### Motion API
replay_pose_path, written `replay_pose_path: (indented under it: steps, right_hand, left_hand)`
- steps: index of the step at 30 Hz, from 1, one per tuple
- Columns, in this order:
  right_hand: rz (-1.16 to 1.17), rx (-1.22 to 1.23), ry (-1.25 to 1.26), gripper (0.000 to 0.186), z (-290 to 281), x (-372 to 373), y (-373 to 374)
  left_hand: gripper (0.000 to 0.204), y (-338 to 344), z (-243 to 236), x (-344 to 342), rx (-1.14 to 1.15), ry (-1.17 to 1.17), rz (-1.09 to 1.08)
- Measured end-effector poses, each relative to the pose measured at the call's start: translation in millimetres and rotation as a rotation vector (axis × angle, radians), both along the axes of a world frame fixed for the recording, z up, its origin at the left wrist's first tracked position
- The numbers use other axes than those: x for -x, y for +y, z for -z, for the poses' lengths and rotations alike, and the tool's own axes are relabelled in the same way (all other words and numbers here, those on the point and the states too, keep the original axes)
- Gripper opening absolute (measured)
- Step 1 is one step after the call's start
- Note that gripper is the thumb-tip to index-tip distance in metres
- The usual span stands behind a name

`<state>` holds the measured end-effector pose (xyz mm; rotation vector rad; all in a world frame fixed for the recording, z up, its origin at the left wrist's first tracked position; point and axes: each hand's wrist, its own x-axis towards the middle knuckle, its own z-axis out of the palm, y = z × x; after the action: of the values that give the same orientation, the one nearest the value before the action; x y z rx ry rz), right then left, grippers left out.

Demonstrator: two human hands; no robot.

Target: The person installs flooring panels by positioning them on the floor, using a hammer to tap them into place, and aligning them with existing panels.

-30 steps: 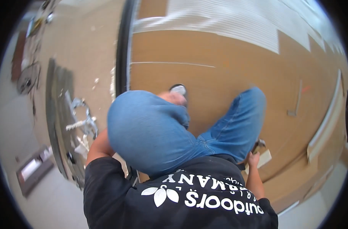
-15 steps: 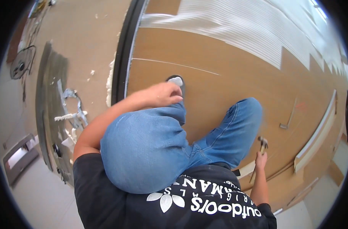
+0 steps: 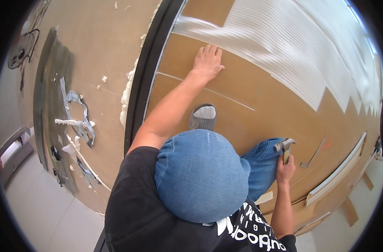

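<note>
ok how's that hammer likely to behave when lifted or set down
The hammer is probably head-heavy, since its metal-looking head is bulky beside the slim handle. It should feel stiff, as the visible handle looks straight and solid. Laid down, it probably wouldn't roll far, given the curved claw.

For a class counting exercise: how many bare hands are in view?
2. The left hand is over the brown board, near the white sheet; the right hand grips a hammer by the right leg. The unclear far-right edge could hide others.
</note>
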<state>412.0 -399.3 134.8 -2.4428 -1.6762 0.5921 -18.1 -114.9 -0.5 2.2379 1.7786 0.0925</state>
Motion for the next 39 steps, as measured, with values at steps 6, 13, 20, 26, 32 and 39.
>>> replay_pose_path:
  steps: [6,13,20,26,32,39]
  right_hand:
    - [0.003,0.169,-0.062,0.024,3,-5,29]
    - [-0.017,0.194,-0.009,0.021,4,-13,41]
    - [-0.071,0.219,0.039,0.021,14,-23,41]
    - [-0.123,0.311,0.107,0.025,12,-35,81]
    - [-0.485,0.05,0.0,0.03,65,-4,250]
    - [-0.698,0.122,-0.111,0.036,100,25,370]
  left_hand:
    - [0.067,34,6,28,0.123,0.025,0.095]
    - [0.065,82,4,20,0.258,-0.034,0.166]
    - [0.055,79,17,19,0.324,-0.056,0.118]
    - [0.057,71,7,12,0.243,-0.025,0.146]
    - [0.052,76,-5,3,0.322,-0.056,0.072]
    - [0.051,72,6,8,0.231,-0.099,0.14]
